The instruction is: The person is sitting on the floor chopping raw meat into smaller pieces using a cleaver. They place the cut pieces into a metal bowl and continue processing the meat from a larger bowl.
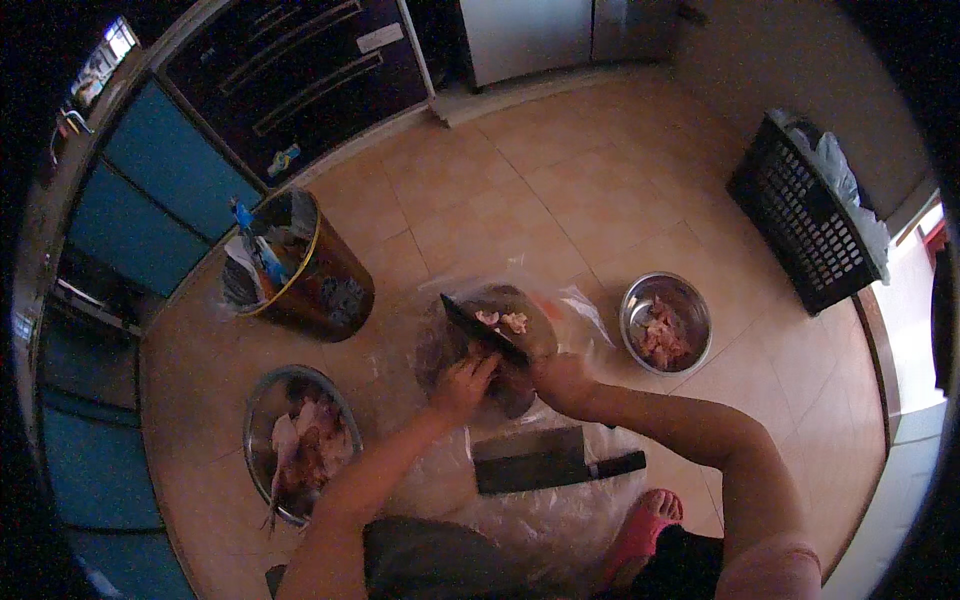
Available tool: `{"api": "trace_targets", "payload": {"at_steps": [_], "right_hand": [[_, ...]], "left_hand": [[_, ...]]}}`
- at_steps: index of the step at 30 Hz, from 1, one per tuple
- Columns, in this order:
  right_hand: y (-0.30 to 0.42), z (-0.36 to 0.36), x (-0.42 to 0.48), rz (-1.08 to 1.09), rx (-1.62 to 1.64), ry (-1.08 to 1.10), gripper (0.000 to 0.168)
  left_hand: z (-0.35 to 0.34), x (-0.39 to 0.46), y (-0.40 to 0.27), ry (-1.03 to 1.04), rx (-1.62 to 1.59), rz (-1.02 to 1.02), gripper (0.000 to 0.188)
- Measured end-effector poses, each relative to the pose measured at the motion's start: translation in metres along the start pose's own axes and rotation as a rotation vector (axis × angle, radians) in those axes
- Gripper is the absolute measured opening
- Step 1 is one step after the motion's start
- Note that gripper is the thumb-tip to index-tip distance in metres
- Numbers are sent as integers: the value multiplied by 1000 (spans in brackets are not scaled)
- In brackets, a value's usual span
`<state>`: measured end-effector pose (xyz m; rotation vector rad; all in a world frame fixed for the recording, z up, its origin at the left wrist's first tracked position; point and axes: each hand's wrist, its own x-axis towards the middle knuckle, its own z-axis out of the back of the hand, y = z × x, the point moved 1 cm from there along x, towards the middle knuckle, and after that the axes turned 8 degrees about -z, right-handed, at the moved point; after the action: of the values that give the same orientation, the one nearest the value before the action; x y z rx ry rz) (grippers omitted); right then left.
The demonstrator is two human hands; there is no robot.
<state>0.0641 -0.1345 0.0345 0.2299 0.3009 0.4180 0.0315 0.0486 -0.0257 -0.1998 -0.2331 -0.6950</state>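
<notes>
My right hand [562, 376] is closed around the handle end of a dark-bladed knife [480, 328], its blade slanting up and left over a round chopping board [544, 322]. On the board's left part, my left hand [463, 382] has its fingers on raw meat [501, 381] close below the blade. The dim light blurs that meat's outline. Small pale pieces of meat [513, 322] lie beyond the blade. A cleaver [532, 461] rests flat between me and the board, its black handle pointing right.
Clear plastic sheeting [540, 517] covers the floor under the board. A metal basin [251, 427] of raw poultry stands left; a steel bowl [636, 307] of cut meat stands right. Beyond are a lined trash bin [341, 292] and a black plastic basket [795, 217] holding bags.
</notes>
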Motion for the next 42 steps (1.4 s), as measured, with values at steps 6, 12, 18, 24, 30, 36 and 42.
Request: {"api": "trace_targets", "payload": {"at_steps": [6,12,18,24,30,36,42], "right_hand": [[-23,9,-19,-24,87,79,34],[-45,8,-47,6,-65,155,38],[-55,6,-39,-84,99,131,30],[-70,6,-44,-46,283,-37,30],[-63,46,-49,-109,447,-45,27],[-57,64,-47,5,242,-182,27],[-69,40,-34,-54,327,-185,26]], "left_hand": [[19,29,-13,240,31,90,31],[-21,-9,29,78,-4,-118,28],[69,-31,41,-177,-829,630,18],[127,-105,114,-380,-1214,1063,18],[136,-217,156,51,-265,916,22],[122,-211,130,704,316,584,24],[80,0,22,196,-208,259,39]]}}
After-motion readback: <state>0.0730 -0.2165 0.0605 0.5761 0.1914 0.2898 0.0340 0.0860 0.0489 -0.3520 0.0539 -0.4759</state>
